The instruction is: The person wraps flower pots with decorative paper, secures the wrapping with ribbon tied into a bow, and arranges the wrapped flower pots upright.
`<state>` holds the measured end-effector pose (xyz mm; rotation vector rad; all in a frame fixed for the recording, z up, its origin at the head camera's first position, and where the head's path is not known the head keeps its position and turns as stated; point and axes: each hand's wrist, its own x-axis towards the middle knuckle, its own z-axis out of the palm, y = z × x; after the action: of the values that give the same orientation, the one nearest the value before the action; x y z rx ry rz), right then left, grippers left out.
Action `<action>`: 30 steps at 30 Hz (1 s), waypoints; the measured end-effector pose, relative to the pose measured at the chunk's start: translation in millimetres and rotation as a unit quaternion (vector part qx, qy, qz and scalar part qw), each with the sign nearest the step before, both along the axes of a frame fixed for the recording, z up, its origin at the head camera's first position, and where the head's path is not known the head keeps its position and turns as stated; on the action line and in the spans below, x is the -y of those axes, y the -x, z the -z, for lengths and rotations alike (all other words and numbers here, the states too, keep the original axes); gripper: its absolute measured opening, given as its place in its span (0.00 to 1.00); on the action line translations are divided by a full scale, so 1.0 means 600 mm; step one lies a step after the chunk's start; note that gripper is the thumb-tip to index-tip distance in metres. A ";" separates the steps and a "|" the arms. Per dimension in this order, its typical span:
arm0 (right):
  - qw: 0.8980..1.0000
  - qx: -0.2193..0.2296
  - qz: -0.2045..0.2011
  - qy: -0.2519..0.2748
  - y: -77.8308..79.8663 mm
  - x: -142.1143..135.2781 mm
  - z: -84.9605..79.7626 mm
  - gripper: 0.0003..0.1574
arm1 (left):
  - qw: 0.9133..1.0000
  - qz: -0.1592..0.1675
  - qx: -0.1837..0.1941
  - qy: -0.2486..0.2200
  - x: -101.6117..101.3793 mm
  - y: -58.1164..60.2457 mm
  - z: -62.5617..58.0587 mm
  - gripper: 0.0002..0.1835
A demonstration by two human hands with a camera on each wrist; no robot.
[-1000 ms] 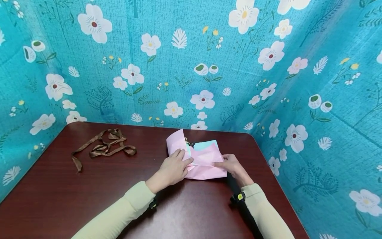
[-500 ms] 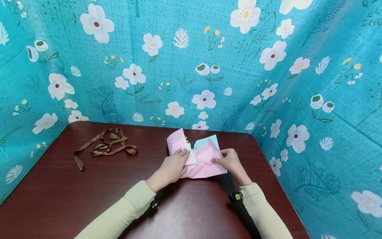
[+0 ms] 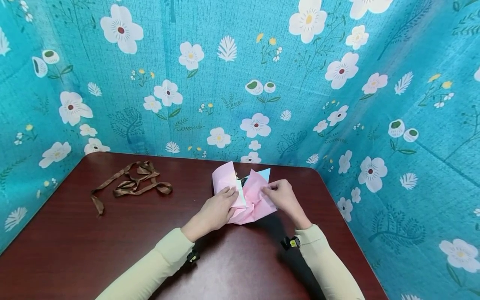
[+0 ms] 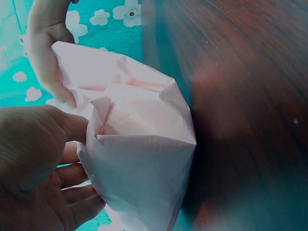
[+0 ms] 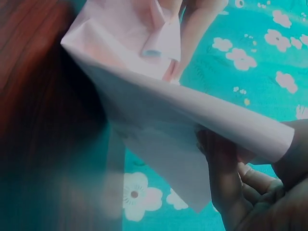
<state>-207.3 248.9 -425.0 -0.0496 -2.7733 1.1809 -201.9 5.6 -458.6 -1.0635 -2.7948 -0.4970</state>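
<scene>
Pink wrapping paper [image 3: 255,196] with a pale blue inner side [image 3: 265,173] stands folded near the table's back edge. Its left part rises in a curved flap. My left hand [image 3: 215,208] holds this side, thumb in front and fingers over the flap; the left wrist view shows the thumb [image 4: 74,127] at a crease. On the right, my right hand [image 3: 283,195] pinches the other flap between thumb and fingers, drawn up and inward. Between the flaps peeks a small dark and gold thing [image 3: 241,181], mostly hidden by paper.
A brown ribbon [image 3: 123,193] lies in loose loops at the back left of the dark red wooden table [image 3: 93,250]. Blue flowered cloth [image 3: 210,91] hangs behind the table and along its right side.
My right hand has moved slightly left and up, bringing the right flap inward, so the paper is narrower and more creased. The left hand stays nearly where it was.
</scene>
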 end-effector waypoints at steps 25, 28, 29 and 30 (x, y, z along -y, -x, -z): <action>0.998 -0.002 -0.032 -0.058 0.073 0.002 -0.025 0.30 | 0.999 0.024 -0.008 -0.021 -0.004 0.001 -0.005 0.27; 0.996 -0.015 -0.057 -0.070 0.071 0.022 -0.031 0.30 | 0.999 0.032 -0.011 -0.015 -0.008 0.002 -0.003 0.26; 0.995 -0.016 -0.064 -0.073 0.069 0.029 -0.032 0.31 | 0.999 0.032 -0.011 -0.014 -0.009 0.001 -0.002 0.26; 0.994 -0.016 -0.071 -0.076 0.068 0.035 -0.033 0.32 | 0.999 0.032 -0.009 -0.014 -0.009 0.001 -0.001 0.26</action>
<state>-248.0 227.8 -405.2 0.1827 -2.8689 0.9840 -202.7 11.2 -457.9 -1.1481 -2.7378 -0.5291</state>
